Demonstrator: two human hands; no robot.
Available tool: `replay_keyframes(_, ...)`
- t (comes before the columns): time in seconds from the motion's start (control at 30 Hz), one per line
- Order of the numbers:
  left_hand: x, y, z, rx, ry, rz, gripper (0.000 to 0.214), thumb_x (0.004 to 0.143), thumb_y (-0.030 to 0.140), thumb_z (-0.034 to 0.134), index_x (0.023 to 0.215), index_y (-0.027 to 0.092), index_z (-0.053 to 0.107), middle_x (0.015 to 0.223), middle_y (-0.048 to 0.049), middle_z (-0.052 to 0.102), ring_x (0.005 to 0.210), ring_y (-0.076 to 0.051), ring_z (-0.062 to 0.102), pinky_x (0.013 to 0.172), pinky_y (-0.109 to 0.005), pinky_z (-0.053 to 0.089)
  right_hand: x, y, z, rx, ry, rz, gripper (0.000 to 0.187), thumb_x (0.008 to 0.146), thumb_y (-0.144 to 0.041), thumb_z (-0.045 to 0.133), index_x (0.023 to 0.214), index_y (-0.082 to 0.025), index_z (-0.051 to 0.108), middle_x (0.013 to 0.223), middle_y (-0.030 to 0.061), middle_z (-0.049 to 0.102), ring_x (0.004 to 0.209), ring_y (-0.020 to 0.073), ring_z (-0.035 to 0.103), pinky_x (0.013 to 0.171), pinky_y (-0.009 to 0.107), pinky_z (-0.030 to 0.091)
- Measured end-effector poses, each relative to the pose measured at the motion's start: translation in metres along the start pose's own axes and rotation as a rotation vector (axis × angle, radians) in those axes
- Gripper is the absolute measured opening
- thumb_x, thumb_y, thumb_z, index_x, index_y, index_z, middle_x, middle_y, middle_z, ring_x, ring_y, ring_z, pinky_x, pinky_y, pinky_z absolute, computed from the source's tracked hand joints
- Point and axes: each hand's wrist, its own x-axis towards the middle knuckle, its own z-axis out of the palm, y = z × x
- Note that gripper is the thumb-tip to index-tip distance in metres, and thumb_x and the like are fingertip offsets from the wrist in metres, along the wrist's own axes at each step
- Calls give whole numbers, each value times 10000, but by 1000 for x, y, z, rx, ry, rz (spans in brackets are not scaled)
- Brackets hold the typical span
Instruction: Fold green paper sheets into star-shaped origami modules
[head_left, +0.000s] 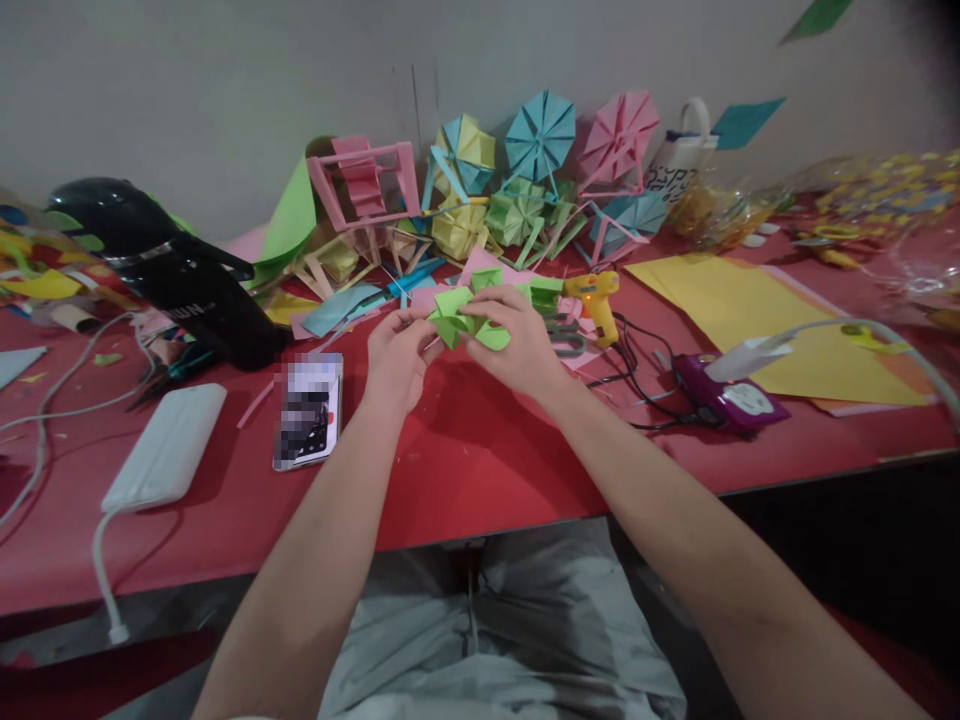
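Between my two hands is a folded light-green paper piece (451,318), with several creased flaps standing out from it. My left hand (397,355) pinches its left edge between thumb and fingers. From the other side my right hand (517,340) grips it, the fingers over its top and partly hiding it. Both hands hover a little above the red table (480,470). Right behind my right hand lies a yellow glue gun (596,300) with a small orange light on. Pink paper (487,265) lies behind the green piece.
Folded paper wheels, such as a blue one (541,135), lean against the wall. A black bottle (187,280), phone (309,410) and white power bank (166,445) are at left. Yellow sheets (720,310) and a purple power strip (731,392) with cables lie at right.
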Motion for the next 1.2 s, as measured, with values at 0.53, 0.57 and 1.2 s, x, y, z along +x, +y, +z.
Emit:
replay_keyframes(0.53,-9,5,6,109,-60,-215,425,539,43,738,950,141,690,832,-28,720,726,-145,684,679,-252,551,1,-3,0,411,-40,126,312,742,-84,537,988,-234,655,1178,74,720,1147,220,662,996,407,531)
replay_keyframes(0.57,-8,4,5,107,-42,-192,427,533,55,748,949,139,694,855,-33,727,728,-146,686,685,-260,557,2,0,1,438,-17,178,301,745,-111,568,1007,-237,647,1142,69,725,1101,215,673,959,392,548)
replay_keyframes(1.2,-10,-2,10,73,-12,-65,262,553,308,869,701,149,721,662,13,643,620,-117,599,559,-234,518,3,-2,0,525,-36,418,331,771,-507,778,813,-179,760,821,47,753,748,182,675,701,315,567)
